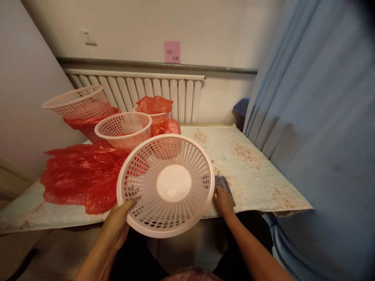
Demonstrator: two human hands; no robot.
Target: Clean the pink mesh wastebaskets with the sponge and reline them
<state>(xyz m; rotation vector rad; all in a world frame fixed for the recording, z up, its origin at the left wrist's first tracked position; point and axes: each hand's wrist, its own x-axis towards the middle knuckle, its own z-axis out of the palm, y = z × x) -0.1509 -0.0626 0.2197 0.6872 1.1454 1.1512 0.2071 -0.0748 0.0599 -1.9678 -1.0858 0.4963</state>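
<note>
A large pale pink plastic basket (174, 182) with a round solid base and slotted walls is tipped so its inside faces me. My left hand (118, 220) grips its lower left rim, thumb over the inside wall. At the basket's right edge is my right hand (224, 201), its fingers curled and partly hidden by the rim; what they hold I cannot make out. A dark grey speckled flat piece (225, 186) lies on the table beside that hand, partly covered by it.
Red plastic bags (82, 175) lie heaped on the left of the cloth-covered table (258, 175). Behind stand more baskets, one pale pink (124, 128) and another tilted on top (77, 102). A radiator (187, 97) lines the wall; a blue curtain (316, 117) hangs at right.
</note>
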